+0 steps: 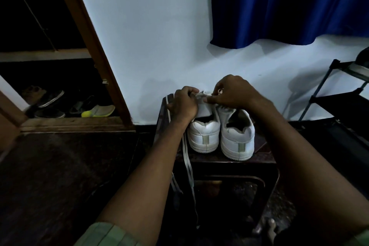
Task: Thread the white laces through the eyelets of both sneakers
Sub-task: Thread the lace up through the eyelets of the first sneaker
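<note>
Two white sneakers stand heels toward me on a dark stool (259, 158): the left sneaker (203, 136) and the right sneaker (237, 138). My left hand (183, 104) grips the left sneaker's front upper by its tongue and eyelet flap. My right hand (231, 94) pinches a white lace end right beside it, at the eyelets. The eyelets themselves are hidden behind my fingers. Loose white laces (187, 164) hang over the stool's left edge, down toward the floor.
The stool stands against a pale wall (159, 36) under a blue curtain (289, 6). A black metal rack (343, 98) is at the right. Left, a wooden door frame (95, 50) opens onto several other shoes (97, 111) on the floor.
</note>
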`<state>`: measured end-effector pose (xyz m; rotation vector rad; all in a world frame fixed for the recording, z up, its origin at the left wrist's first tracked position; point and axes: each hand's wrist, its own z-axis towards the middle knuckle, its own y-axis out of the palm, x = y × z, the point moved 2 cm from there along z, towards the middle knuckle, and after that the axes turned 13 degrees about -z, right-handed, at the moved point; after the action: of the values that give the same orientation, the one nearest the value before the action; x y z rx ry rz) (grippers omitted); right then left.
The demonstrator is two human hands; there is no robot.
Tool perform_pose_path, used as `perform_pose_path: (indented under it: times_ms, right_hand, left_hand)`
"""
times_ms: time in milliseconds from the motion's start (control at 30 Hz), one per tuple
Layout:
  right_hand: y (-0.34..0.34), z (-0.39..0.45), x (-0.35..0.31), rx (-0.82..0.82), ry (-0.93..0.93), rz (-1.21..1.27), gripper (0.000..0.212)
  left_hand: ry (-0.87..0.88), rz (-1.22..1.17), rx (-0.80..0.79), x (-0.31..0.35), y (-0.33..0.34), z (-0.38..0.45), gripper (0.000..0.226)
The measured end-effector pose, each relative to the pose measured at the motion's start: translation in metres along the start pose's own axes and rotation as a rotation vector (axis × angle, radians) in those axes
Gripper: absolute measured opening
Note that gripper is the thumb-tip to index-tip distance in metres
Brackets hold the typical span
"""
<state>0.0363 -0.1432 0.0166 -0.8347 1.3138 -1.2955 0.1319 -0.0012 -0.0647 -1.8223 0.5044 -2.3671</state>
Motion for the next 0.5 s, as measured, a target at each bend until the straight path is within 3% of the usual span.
perform_pose_path:
  times_ms: [100,200,267,367,433,500]
  right_hand:
    - [-0.001,0.0,0.002,-0.044,-0.035,-0.042,0.04]
    - [-0.007,-0.003,0.002,-0.032,-0.022,0.214,0.027]
    - [-0.008,-0.003,0.006,0.13,0.099,0.376,0.023]
    - [-0.002,-0.002,0.016,0.336,0.253,0.109,0.019]
    - [0.003,-0.003,0.012,0.291,0.184,0.022,0.035]
    - [0.009,-0.002,0.004,0.205,0.057,0.102,0.06]
  left_hand:
    - [0.078,0.132,-0.015,0.014,-0.005,-0.009,0.026]
    - [0.193,0.357,-0.079,0.022,-0.007,-0.013,0.02]
    - [0.222,0.447,-0.116,0.022,-0.005,-0.012,0.02]
    - [0.23,0.535,-0.146,0.025,-0.003,-0.012,0.026]
    - [0.247,0.56,-0.152,0.028,-0.003,-0.014,0.029]
    - [0.24,0.54,-0.126,0.032,-0.004,-0.016,0.028]
